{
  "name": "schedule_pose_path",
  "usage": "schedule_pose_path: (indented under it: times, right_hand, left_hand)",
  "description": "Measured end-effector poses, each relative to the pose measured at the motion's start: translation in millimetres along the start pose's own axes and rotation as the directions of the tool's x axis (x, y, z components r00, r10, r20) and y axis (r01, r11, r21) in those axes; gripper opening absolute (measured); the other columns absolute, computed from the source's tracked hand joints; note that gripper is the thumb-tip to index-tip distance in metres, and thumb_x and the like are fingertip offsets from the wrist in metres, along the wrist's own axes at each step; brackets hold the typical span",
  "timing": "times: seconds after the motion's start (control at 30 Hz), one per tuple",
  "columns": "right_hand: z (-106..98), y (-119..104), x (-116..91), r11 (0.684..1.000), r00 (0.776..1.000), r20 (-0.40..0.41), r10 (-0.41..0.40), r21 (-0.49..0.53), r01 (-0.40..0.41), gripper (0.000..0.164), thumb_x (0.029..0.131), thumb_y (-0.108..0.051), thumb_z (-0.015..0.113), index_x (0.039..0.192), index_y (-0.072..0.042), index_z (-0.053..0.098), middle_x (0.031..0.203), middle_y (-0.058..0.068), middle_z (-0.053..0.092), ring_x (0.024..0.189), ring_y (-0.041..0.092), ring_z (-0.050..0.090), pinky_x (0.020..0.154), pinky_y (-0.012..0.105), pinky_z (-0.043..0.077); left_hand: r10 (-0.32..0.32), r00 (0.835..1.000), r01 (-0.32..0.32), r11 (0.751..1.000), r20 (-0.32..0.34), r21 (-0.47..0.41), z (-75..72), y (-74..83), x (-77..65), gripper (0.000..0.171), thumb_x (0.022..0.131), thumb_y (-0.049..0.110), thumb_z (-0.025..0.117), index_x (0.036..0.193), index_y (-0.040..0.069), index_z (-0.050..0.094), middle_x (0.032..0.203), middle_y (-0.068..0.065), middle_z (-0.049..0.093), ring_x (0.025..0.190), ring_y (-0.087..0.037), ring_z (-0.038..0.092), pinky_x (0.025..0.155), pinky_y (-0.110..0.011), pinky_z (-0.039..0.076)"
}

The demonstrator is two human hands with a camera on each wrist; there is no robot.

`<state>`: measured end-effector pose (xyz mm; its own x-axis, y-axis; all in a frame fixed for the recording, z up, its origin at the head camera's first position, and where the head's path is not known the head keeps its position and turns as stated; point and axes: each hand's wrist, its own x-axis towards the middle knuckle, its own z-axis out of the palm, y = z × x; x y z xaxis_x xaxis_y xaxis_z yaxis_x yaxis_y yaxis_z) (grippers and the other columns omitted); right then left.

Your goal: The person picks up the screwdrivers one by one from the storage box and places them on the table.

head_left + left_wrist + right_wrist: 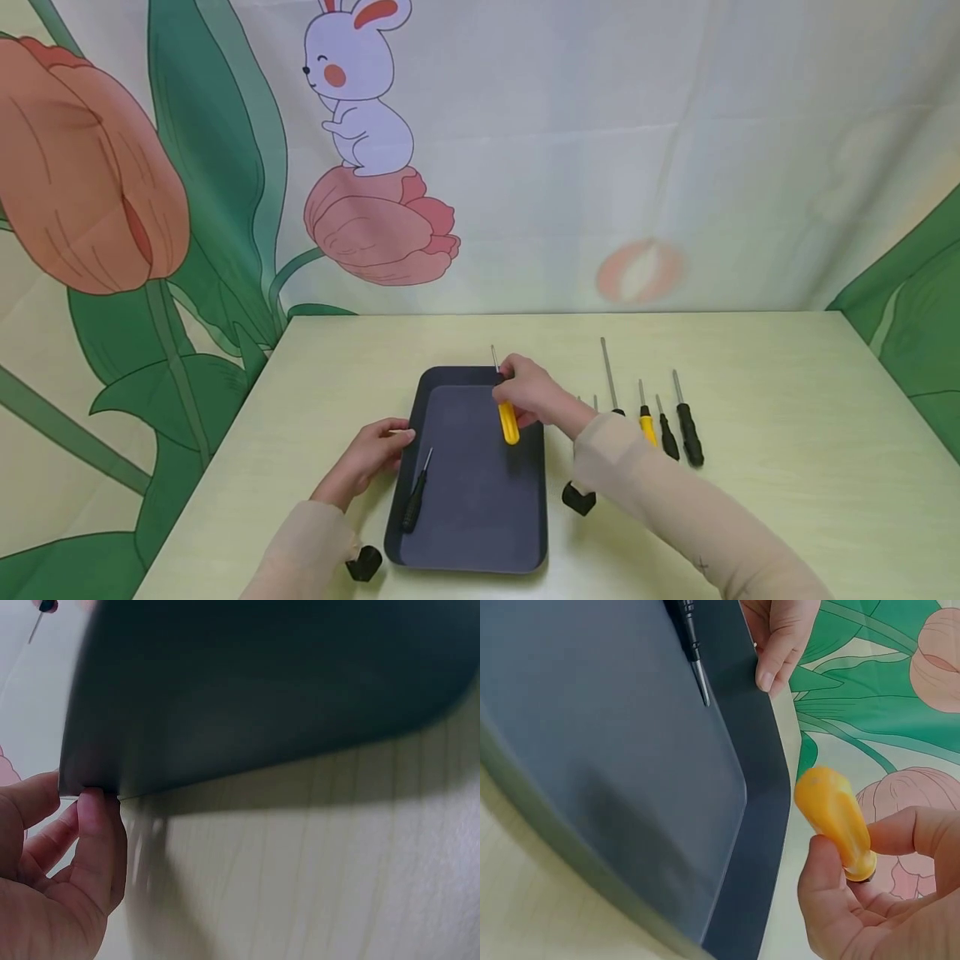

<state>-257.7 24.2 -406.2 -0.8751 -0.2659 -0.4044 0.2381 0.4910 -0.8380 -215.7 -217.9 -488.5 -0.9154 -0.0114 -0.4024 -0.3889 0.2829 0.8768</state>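
Observation:
My right hand (534,390) holds a yellow-handled screwdriver (509,423) above the far right part of a dark blue tray (480,537). Its shaft points away from me; in the right wrist view, thumb and fingers pinch the yellow handle (832,814). At the tray's left side, my left hand (375,454) grips the rim; the left wrist view has its fingertips (91,810) against the tray's edge. Inside the tray, along the left wall, lies a black-handled screwdriver (414,504) with its tip pointing away.
Right of the tray, several screwdrivers lie in a row: a long-shafted one (608,373), a yellow one (647,425), a small black one (668,439) and a larger black one (690,435). My right forearm partly hides the row. A printed curtain (525,208) hangs behind the table (787,467).

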Motion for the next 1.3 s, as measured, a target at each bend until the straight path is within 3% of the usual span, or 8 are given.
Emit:
schedule_pose_path:
  times: [0.3, 0.5, 0.7, 1.3]
  right_hand:
    - [-17.0, 10.2, -5.1, 0.999, 0.998, -0.051, -0.034, -0.016, 0.033, 0.042, 0.079, -0.008, 0.056, 0.118, -0.005, 0.041, 0.096, 0.017, 0.052, 0.058, 0.024, 0.056, 0.052, 0.032, 0.051]
    - [-31.2, 15.6, -9.1, 0.999, 0.999, -0.033, -0.041, 0.003, 0.041, 0.040, 0.079, -0.005, 0.055, 0.116, -0.005, 0.041, 0.089, 0.015, 0.050, 0.055, 0.021, 0.049, 0.053, 0.034, 0.051]
    - [-48.0, 19.3, -15.0, 0.999, 0.999, -0.016, -0.047, 0.016, 0.047, 0.039, 0.079, -0.003, 0.054, 0.115, -0.006, 0.040, 0.085, 0.014, 0.050, 0.055, 0.021, 0.051, 0.056, 0.036, 0.052]
    - [-102.7, 40.5, -25.9, 0.999, 1.000, -0.004, 0.027, 0.028, -0.026, 0.044, 0.083, -0.007, 0.053, 0.122, -0.005, 0.033, 0.085, 0.012, 0.051, 0.060, 0.020, 0.051, 0.058, 0.030, 0.051]
  left_hand:
    - [-0.004, 1.000, 0.004, 1.000, -0.005, -0.005, 0.3, -1.3, 2.8, 0.037, 0.087, 0.015, 0.052, 0.119, -0.003, 0.048, 0.094, -0.011, 0.058, 0.067, -0.010, 0.054, 0.061, -0.023, 0.046]
    - [-0.001, 1.000, 0.001, 1.000, -0.004, 0.006, 0.1, -1.5, 1.7, 0.036, 0.088, 0.015, 0.052, 0.119, -0.003, 0.048, 0.095, -0.012, 0.058, 0.067, -0.010, 0.054, 0.061, -0.023, 0.046]
    - [-0.009, 1.000, 0.009, 1.000, -0.007, 0.006, 0.2, -0.7, 1.5, 0.037, 0.088, 0.015, 0.052, 0.119, -0.003, 0.048, 0.095, -0.012, 0.057, 0.068, -0.010, 0.054, 0.061, -0.023, 0.046]
    - [-0.008, 1.000, 0.008, 1.000, -0.017, 0.018, 0.7, 0.6, -1.3, 0.035, 0.088, 0.015, 0.052, 0.118, -0.003, 0.049, 0.097, -0.015, 0.057, 0.068, -0.012, 0.055, 0.061, -0.024, 0.046]
